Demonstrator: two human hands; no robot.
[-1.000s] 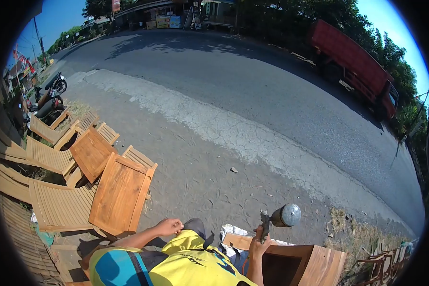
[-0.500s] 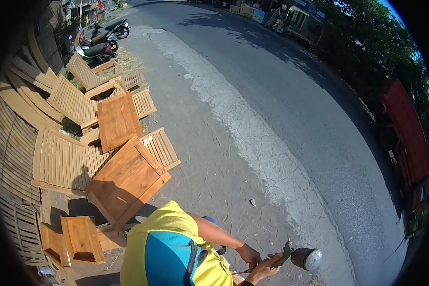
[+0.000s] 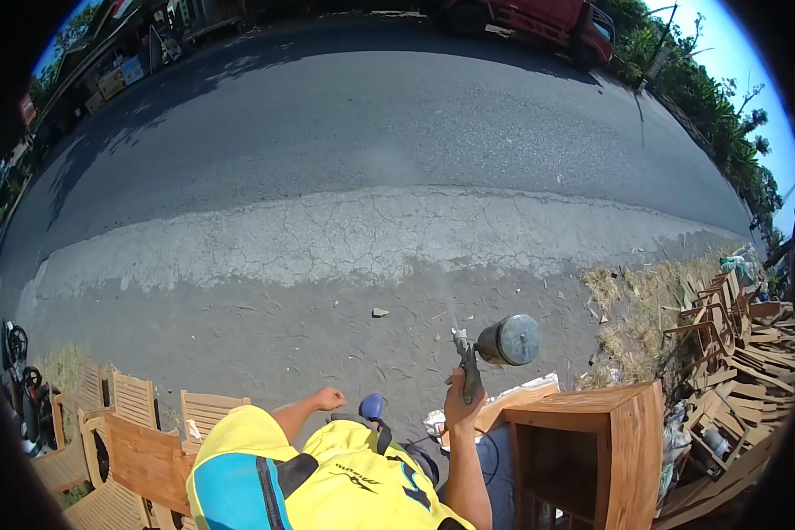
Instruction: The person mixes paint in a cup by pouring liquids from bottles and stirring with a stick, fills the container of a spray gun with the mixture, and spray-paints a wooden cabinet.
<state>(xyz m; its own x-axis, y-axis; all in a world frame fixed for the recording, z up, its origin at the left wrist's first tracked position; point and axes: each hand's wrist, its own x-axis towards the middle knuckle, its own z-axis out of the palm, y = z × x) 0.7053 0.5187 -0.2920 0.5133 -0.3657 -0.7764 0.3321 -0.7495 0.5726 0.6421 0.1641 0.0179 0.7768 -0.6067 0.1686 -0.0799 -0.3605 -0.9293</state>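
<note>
A spray gun (image 3: pixel 470 369) with a dark round paint cup (image 3: pixel 510 340) is gripped in my right hand (image 3: pixel 464 402), its nozzle pointing away from me over the ground. A faint mist seems to show just ahead of the nozzle. My left hand (image 3: pixel 329 398) hangs apart from the gun at my other side, fingers curled, with nothing visible in them. To the right of my right forearm stands an open-fronted wooden cabinet (image 3: pixel 632 450). A thin dark hose (image 3: pixel 495 446) shows beside that forearm.
Wooden slatted chairs (image 3: pixel 132 402) and a wooden tabletop (image 3: pixel 146 459) stand at lower left. Stacked wooden chair parts (image 3: pixel 733 353) lie at right. A stone (image 3: pixel 380 312) is on the ground. Beyond the cracked concrete strip (image 3: pixel 353 234) runs a road (image 3: pixel 371 124) with a red truck (image 3: pixel 539 16).
My view and body have turned right, from the chairs and tables toward the road and cabinet. My left hand has come away from the spray gun; my right hand still holds it.
</note>
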